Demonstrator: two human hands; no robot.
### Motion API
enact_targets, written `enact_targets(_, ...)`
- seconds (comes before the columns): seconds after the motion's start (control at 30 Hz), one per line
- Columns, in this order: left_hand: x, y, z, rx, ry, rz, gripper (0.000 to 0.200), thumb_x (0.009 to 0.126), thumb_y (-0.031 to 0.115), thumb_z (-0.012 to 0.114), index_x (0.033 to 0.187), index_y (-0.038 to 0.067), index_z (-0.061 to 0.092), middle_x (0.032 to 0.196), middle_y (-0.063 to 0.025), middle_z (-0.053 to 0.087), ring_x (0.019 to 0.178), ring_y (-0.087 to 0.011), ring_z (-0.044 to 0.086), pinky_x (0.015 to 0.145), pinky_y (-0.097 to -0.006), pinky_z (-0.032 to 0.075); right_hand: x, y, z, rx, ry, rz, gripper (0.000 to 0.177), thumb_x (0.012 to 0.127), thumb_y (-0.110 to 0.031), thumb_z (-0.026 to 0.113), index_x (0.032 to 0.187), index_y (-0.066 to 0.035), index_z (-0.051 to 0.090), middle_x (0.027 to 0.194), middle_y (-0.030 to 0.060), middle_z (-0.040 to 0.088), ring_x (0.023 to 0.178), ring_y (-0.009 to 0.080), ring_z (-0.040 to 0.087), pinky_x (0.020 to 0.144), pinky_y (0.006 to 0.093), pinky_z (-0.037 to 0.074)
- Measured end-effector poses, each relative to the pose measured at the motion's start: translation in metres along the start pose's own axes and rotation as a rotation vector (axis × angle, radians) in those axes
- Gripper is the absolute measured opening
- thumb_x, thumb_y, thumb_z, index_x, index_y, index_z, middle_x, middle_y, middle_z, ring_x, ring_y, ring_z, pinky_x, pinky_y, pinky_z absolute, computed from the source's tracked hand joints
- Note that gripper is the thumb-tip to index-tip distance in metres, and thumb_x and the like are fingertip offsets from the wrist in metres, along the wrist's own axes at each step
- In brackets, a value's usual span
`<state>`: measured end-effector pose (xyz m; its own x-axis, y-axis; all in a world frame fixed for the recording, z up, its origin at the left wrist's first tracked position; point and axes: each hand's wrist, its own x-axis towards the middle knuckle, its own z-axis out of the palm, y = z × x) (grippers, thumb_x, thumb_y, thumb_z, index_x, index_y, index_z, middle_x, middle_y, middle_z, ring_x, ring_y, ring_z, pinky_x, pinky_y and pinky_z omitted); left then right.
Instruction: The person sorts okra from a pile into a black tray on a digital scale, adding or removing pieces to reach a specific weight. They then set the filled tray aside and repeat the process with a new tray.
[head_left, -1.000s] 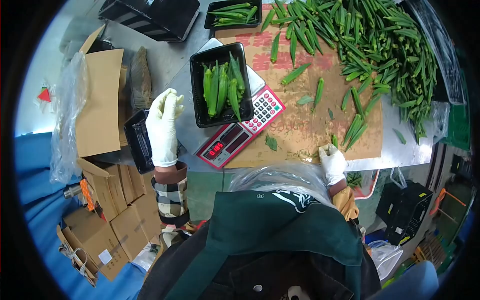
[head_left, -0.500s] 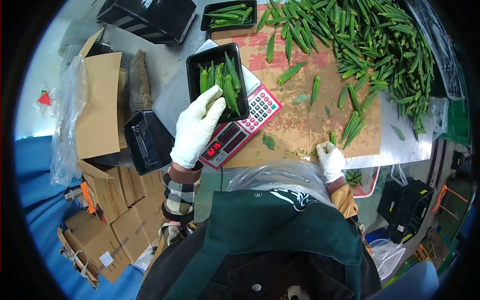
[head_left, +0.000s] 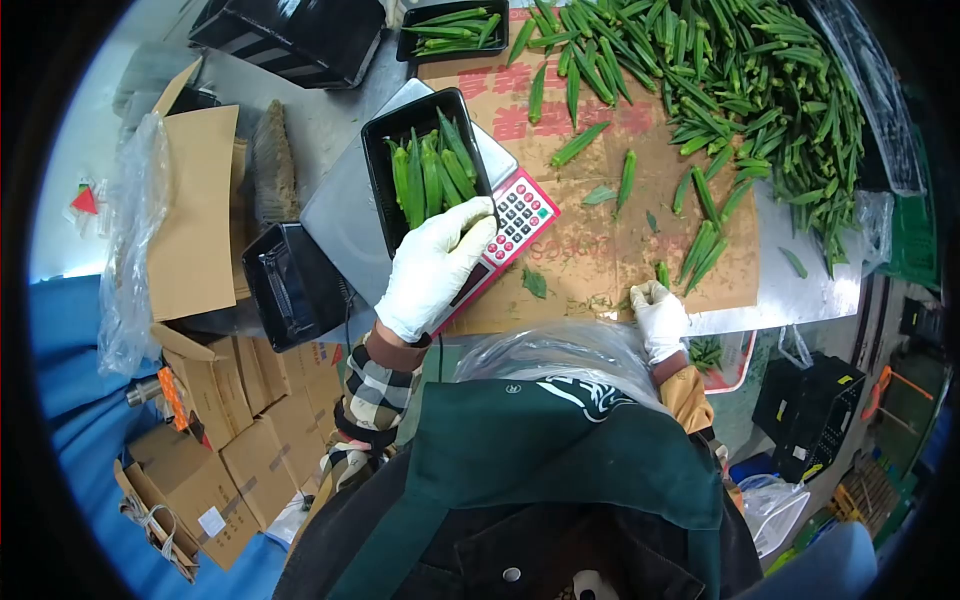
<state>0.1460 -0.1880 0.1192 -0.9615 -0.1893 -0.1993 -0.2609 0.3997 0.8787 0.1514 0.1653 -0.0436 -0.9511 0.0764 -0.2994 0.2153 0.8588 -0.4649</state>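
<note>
On the scale (head_left: 335, 215) sits a black tray (head_left: 378, 180) holding several green okra pods (head_left: 430, 175). My left hand (head_left: 435, 270), in a white glove, lies over the tray's near right corner with its fingers closed on the rim; it covers the scale's display. My right hand (head_left: 660, 318), also gloved, rests at the near edge of the cardboard sheet (head_left: 590, 255). Its fingers are pinched around an okra pod (head_left: 662, 271) whose end sticks out above them. Loose okra pods (head_left: 704, 257) lie just beyond that hand.
A large okra heap (head_left: 760, 110) covers the far right of the table. Another filled tray (head_left: 453, 48) stands at the back, near a black box (head_left: 290, 40). Empty black trays (head_left: 290, 290) and an open carton (head_left: 190, 210) are on the left.
My left hand has moved from the okra inside the tray to its near right corner. The tray has shifted slightly left and turned a little. My right hand has stayed still.
</note>
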Motion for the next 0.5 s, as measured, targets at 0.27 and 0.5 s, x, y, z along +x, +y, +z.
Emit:
enact_targets(0.27,0.004,-0.005,-0.041,-0.275,0.348,0.011,0.018,0.101,0.011,0.063,0.110,-0.002,0.071,0.112,-0.0082,0.072,0.093,-0.0129,0.069,0.087,-0.0262,0.053,0.000,-0.002,-0.003,-0.017,0.013,-0.008,0.019,0.090,-0.031,0.073,0.087,-0.012,0.073,0.067,0.0068,0.068,0.059,0.0223,0.065,0.057,0.0374,0.050)
enact_targets(0.5,0.007,-0.057,-0.071,0.056,0.246,-0.167,0.039,0.100,0.024,0.067,0.130,-0.001,0.062,0.109,-0.0065,0.070,0.094,-0.0098,0.061,0.086,-0.0268,0.051,0.002,-0.007,-0.006,-0.088,-0.022,0.046,0.024,0.090,-0.035,0.072,0.088,-0.011,0.074,0.071,0.0088,0.071,0.064,0.0261,0.069,0.062,0.0389,0.053)
